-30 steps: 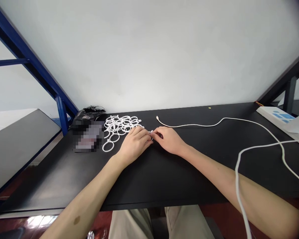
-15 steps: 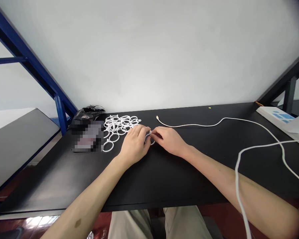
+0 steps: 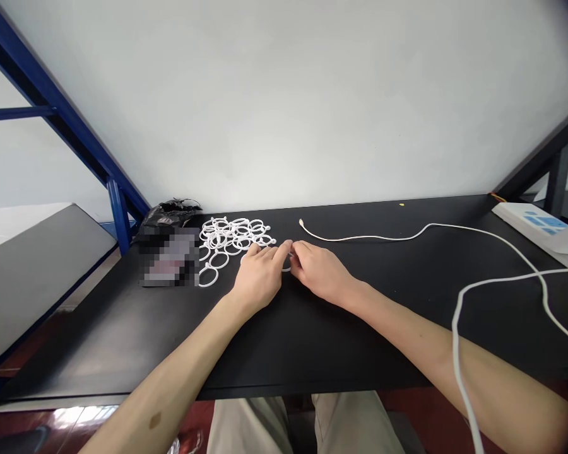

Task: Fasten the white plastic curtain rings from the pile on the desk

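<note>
**A:** What's between the hands?

**B:** A thin white plastic ring [image 3: 286, 268], low over the black worktop [image 3: 312, 343] and mostly hidden behind the fingers. Only a sliver of its rim shows.

**A:** And the grip?

**B:** Narrow on both sides. The left hand [image 3: 258, 277] reaches its index finger [image 3: 283, 248] across at about two o'clock, and the right hand [image 3: 322, 271] curls its fingertips [image 3: 295, 251] in at about nine o'clock, right at the ring. Whether either hand actually pinches it, I cannot tell from here.

**A:** How would it handle?

**B:** I'd judge it light and fairly stiff, though thin enough to flex a little. Smooth plastic like that may slip, so I'd take it by the rim, between thumb and finger, from the outer edge.

**A:** What else is close by?

**B:** A loose heap of the same white rings [image 3: 231, 236] sits at about eleven o'clock from the left hand. A thin white cable [image 3: 360, 238] runs off at about two o'clock from the right hand. At the heap's nine o'clock, a black plastic bag [image 3: 169, 213] lies behind a pixelated, unreadable object [image 3: 168, 260].
</note>
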{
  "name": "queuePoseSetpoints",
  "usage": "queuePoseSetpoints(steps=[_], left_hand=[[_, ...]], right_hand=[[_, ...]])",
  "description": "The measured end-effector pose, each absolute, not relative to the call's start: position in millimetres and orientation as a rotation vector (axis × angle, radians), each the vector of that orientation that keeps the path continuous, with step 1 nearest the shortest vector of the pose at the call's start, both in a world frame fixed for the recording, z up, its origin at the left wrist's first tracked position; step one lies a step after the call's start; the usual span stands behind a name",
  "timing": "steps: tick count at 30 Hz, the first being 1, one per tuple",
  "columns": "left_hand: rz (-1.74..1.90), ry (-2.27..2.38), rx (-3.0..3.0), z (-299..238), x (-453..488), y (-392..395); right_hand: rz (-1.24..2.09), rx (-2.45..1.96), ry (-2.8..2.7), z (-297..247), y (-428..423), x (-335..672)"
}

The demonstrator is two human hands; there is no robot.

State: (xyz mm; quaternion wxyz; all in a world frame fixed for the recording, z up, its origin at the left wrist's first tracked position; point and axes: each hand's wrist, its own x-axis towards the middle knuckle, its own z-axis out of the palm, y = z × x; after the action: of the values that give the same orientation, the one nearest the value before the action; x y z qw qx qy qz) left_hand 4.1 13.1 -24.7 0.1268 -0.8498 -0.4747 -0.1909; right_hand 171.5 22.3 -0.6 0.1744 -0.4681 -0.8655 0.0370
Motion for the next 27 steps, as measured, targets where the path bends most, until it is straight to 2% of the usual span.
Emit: queuePoseSetpoints(steps=[5, 16, 23, 27], left_hand=[[-0.618, -1.457, -2.477, -22, 7, 14], [-0.729, -1.442, -2.533, -15, 2, 13], [-0.600, -1.549, -2.425, -10, -20, 15], [-0.499, -1.636, -2.487, -10, -31, 18]], right_hand=[[0.291, -1.384, -2.375, 5, 21, 168], [0.417, -1.325, -2.357, 1, 27, 178], [0.060, -1.618, -2.443, 4, 42, 200], [-0.004, -1.724, -2.476, 4, 44, 209]])
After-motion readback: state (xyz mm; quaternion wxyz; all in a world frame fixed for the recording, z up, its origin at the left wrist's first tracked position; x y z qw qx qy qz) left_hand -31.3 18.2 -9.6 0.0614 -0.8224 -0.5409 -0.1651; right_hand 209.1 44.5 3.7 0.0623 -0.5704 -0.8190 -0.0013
